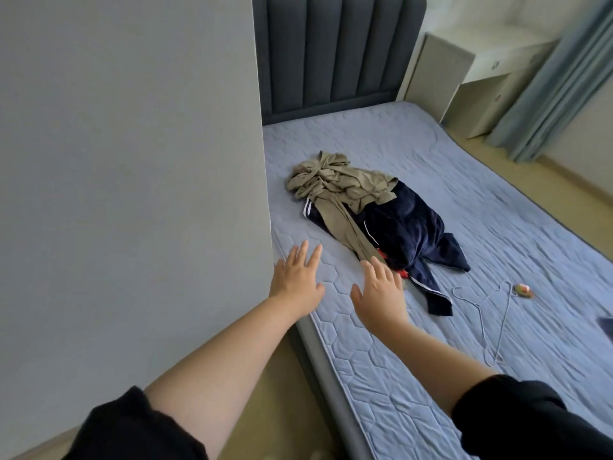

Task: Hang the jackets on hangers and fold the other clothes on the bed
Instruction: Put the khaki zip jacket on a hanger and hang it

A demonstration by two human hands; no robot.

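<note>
Left hand: your left hand (297, 277) was stretched out flat with fingers spread, holding nothing, above the near corner of the bed (381, 360) close to the grey wall (132, 161).
Right hand: your right hand (379, 290) was also spread wide and empty, its fingertips just beside the trailing end of the khaki garment (335, 180).
Clothes pile: the khaki garment lay crumpled on top of a navy garment (408, 227) with white stripes (a scrap of red cloth (401, 273) showed beneath them), all heaped in the middle of the quilted blue mattress.
Hangers: 2 thin wire hangers (491, 313) lay flat on the mattress to the right of the pile, apart from it.
Small object: a little yellow and red item (522, 289) sat just beside the hangers; you could not tell what it was.
Surroundings: a dark padded headboard (331, 51) stood behind the pile, with a pale nightstand (471, 91) and blue curtain (557, 84) beyond.
</note>
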